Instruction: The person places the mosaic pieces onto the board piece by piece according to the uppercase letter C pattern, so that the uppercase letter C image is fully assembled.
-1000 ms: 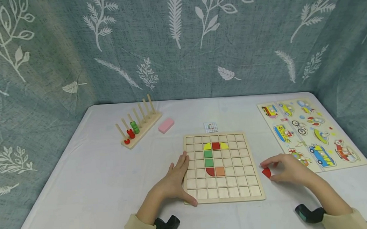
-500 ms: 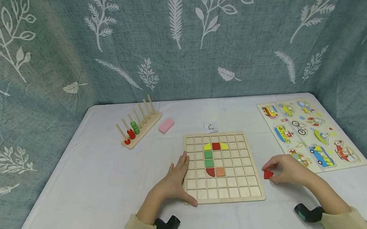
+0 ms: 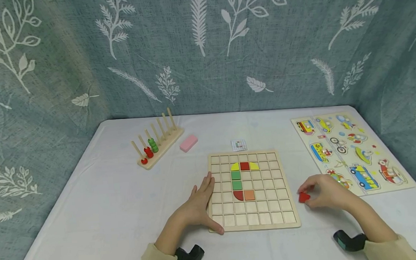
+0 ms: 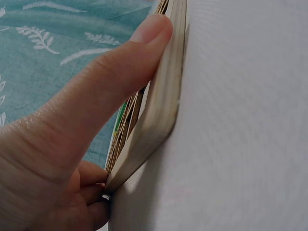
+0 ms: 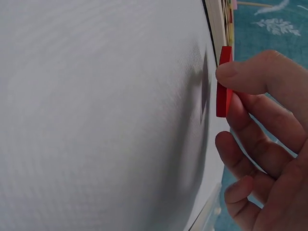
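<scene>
My left hand lies spread along the left edge of a wooden grid board, its thumb at the front left corner. In the left wrist view the thumb rests on the board's rim. To the right of the board, my right hand pinches a red quarter-circle tile between thumb and fingers. In the right wrist view the tile is held edge-on above the white cloth. On the board sit yellow quarter tiles, a red square, green squares, a red quarter tile and an orange square.
A small pattern card lies behind the board. At the back left are a pink block and a wooden peg stand with red and green beads. A vehicle picture puzzle lies to the right, partly behind my right hand.
The red quarter-circle tile has turned in my right hand's fingertips, and that hand has shifted very slightly. My left hand and the tiles on the board have stayed put.
</scene>
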`<control>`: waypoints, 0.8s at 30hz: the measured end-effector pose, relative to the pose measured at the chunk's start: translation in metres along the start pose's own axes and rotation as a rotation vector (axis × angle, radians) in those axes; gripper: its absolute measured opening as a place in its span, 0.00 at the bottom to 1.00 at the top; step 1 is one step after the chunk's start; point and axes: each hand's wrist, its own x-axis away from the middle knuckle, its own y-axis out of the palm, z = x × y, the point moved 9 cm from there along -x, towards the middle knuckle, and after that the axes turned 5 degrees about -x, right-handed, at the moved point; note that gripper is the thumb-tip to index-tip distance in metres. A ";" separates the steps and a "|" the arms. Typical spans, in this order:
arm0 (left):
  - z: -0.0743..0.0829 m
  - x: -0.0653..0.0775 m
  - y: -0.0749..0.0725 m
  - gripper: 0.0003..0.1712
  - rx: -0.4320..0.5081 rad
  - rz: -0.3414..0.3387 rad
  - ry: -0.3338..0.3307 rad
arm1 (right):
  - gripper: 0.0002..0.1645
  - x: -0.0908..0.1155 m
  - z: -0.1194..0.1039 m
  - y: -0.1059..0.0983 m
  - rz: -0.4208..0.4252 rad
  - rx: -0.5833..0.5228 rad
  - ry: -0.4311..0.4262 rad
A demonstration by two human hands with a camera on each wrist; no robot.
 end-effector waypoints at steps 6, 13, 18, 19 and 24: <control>0.000 -0.001 0.000 0.80 0.001 0.004 0.004 | 0.15 -0.001 -0.006 -0.002 0.011 -0.012 -0.043; 0.000 0.000 -0.001 0.80 0.001 0.005 0.002 | 0.15 -0.003 -0.010 -0.003 0.025 -0.011 -0.059; 0.001 0.001 -0.001 0.80 -0.001 0.003 -0.003 | 0.15 -0.006 -0.012 -0.001 0.022 -0.021 -0.055; 0.001 0.001 -0.001 0.80 0.000 0.004 -0.002 | 0.15 -0.006 -0.013 0.000 0.022 -0.024 -0.056; 0.000 0.001 -0.001 0.80 -0.003 0.000 -0.005 | 0.15 -0.009 -0.017 0.003 0.019 -0.038 -0.085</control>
